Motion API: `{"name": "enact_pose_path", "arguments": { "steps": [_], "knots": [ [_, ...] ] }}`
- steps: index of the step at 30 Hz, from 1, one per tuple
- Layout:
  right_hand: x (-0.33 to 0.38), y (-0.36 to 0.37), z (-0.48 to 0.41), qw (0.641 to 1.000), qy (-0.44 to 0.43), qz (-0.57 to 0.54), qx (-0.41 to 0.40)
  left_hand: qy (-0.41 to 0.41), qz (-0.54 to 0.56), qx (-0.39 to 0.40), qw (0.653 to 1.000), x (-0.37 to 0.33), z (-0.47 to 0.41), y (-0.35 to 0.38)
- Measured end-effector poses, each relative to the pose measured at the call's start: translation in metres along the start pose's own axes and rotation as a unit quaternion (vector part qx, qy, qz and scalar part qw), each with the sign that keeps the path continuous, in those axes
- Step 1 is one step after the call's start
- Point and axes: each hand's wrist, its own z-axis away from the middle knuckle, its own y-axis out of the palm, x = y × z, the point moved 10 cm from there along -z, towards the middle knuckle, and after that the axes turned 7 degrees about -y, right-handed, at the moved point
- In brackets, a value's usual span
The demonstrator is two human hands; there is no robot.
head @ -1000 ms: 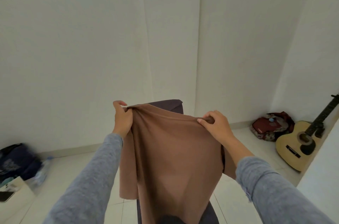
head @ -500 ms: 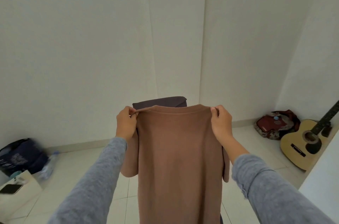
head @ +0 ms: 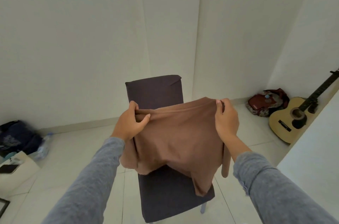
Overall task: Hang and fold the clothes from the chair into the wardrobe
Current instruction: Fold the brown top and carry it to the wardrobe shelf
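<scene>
I hold a brown shirt [head: 180,139] spread out above the dark chair [head: 156,93]. My left hand [head: 130,121] pinches its top edge on the left, and my right hand [head: 226,119] grips the top edge on the right. The cloth billows toward me and its lower part hangs over the chair seat [head: 170,198]. A sleeve dangles under each wrist. The wardrobe is out of view.
An acoustic guitar [head: 293,119] leans against a white surface at the right, with a red bag [head: 264,102] beside it in the corner. A dark bag [head: 16,135], a plastic bottle [head: 44,146] and a white box [head: 16,167] lie at the left on the tiled floor.
The shirt hung straight down from my raised hands. It now sits lower and is swung up toward me, so the chair's back and seat show.
</scene>
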Motion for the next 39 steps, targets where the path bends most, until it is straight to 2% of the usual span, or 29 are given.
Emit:
{"name": "enact_pose_path", "arguments": {
  "steps": [7, 15, 26, 39],
  "knots": [
    [-0.012, 0.004, 0.025, 0.999, 0.011, 0.004, 0.041, 0.002, -0.004, 0.055, 0.998, 0.024, 0.021, 0.024],
    [-0.009, 0.000, 0.053, 0.995, -0.019, 0.039, 0.089, -0.064, 0.017, -0.024, 0.998, 0.041, 0.044, 0.016],
    [0.009, -0.036, 0.103, 0.997, 0.010, 0.059, 0.050, -0.100, 0.081, -0.074, 0.989, 0.051, 0.104, -0.020],
    [0.051, -0.116, 0.154, 0.998, -0.027, 0.048, -0.027, -0.044, 0.184, -0.155, 0.970, 0.017, 0.182, -0.076]
  ]
}}
